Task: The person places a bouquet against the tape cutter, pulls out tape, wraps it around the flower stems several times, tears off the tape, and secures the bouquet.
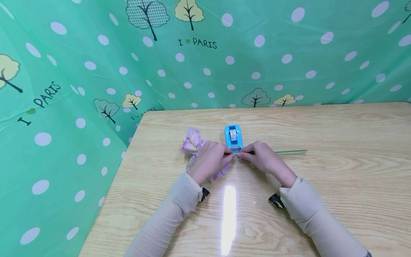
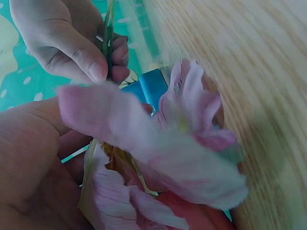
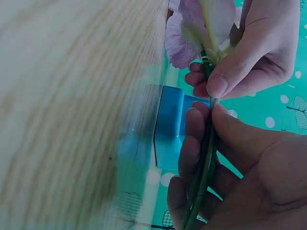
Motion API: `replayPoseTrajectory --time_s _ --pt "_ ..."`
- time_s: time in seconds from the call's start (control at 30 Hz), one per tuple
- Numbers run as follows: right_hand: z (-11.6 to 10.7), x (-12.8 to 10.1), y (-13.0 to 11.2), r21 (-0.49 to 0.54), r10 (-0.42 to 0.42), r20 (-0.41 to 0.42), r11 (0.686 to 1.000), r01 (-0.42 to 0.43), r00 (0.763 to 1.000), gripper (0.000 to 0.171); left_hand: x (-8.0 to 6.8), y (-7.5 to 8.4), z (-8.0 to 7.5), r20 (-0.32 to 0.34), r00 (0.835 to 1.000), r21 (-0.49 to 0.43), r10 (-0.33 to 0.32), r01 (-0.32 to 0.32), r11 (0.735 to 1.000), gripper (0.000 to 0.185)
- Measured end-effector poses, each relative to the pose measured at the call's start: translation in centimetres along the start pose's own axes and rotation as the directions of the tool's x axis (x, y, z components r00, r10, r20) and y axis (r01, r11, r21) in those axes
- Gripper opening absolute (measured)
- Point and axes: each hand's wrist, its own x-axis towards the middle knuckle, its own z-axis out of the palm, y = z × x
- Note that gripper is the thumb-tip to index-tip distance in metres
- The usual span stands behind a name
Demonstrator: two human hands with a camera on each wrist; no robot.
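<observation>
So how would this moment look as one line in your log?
left hand: pinches flower stem | right hand: pinches stem | tape dispenser: behind fingertips | table: under all

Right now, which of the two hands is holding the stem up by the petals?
The left hand: it pinches the green stem beside the pink petals; the right hand grips farther along the bare stem.

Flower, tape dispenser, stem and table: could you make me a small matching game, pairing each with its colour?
Things:
1. flower petals
2. tape dispenser
3. stem
4. table

Colours:
A. green
B. light wood
C. pale pink-purple
D. blue

Pairs: 1-C, 2-D, 3-A, 4-B. The left hand and right hand both pinch the stem, right in front of the dispenser.
</observation>
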Motion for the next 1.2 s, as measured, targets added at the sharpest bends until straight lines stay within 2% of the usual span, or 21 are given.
replayPoseTrajectory --time_s 0.6,0.87,1.07,1.2 --pt "0.16 -0.01 0.10 -0.010 -0.025 -0.059 1.000 0.025 0.998 0.019 0.05 -0.21 -0.06 -0.026 0.999 0.015 0.024 -0.024 1.000 0.025" --pt "0.15 0.04 0.16 -0.021 -0.059 -0.072 0.998 0.058 0.996 0.017 -0.10 -0.28 -0.42 0.011 1.000 -0.050 0.016 -0.016 0.999 0.027" --pt "0.14 0.11 0.12 -0.033 -0.065 -0.070 0.997 0.063 0.995 0.016 -0.07 -0.29 -0.74 0.036 0.999 0.011 0.039 -0.040 0.999 0.031" --pt "0.07 0.06 0.08 -0.038 -0.069 -0.076 0.997 0.066 0.995 0.016 0.07 -0.31 -0.85 0.044 0.998 0.010 0.050 -0.050 0.999 0.030"
